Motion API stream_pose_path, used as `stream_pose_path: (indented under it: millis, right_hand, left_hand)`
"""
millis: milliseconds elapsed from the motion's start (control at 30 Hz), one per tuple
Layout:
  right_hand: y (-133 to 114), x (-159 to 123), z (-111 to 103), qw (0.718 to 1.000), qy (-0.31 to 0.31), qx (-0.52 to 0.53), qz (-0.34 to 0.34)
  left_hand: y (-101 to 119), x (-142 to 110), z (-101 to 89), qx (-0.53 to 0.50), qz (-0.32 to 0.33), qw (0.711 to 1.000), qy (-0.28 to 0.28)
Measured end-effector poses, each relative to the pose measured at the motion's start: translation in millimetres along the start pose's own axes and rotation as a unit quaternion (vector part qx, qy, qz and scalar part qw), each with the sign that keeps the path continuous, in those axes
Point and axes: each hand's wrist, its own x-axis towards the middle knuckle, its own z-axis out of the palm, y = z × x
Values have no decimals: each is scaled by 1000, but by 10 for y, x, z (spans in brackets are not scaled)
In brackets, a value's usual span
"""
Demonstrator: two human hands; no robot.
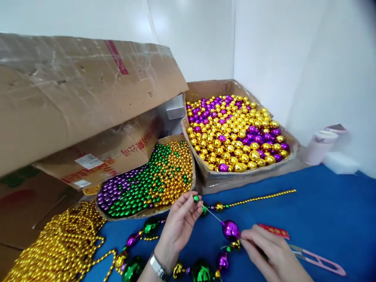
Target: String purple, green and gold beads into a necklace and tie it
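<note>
My left hand (179, 223) pinches a small green bead (196, 198) at the end of a thin thread (213, 214). The thread runs down to a large purple bead (230, 230), which my right hand (272, 252) grips from the right with closed fingers. Below both hands lies a strand of big green, purple and gold beads (152, 226) on the blue tabletop (323, 211). A thin gold bead string (261, 198) stretches rightward from behind my left hand.
A cardboard tray of small green, purple and gold beads (152, 182) sits beside a box of larger gold and purple beads (235, 133). Gold bead strands (64, 243) pile at the left. Pink snips (317, 259) and a red packet (274, 231) lie right. Large cardboard boxes (73, 94) stand behind.
</note>
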Motion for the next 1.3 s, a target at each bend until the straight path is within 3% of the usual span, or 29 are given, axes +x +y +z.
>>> stream_pose_path:
  millis: [133,333,500,667,833,967,1100,1167,1300]
  right_hand:
    - [34,-44,-12,1000,-5,9,7]
    - [105,-61,-52,1000,4,-3,14]
    - [229,3,-300,996,42,-75,36]
    - [570,-22,-483,989,80,-82,94]
    - [835,-293,-325,984,95,-82,128]
    - [913,-623,-73,977,101,-91,164]
    - [928,-860,60,970,89,-115,196]
    - [898,-905,-3,968,78,-119,207]
    - [760,-878,-338,968,76,-97,220]
  left_hand:
    - [-91,9,64,-8,2,1000,16]
    - [-124,25,175,69,44,997,2]
    - [-244,168,471,154,119,981,-11]
    - [-561,379,867,173,105,977,-65]
    - [-1003,450,996,180,30,977,-113]
    - [-1307,328,958,312,7,935,-169]
    - [-1435,214,959,438,53,859,-260]
    - [-1449,205,971,482,80,823,-288]
    - [-1505,217,970,560,107,753,-328]
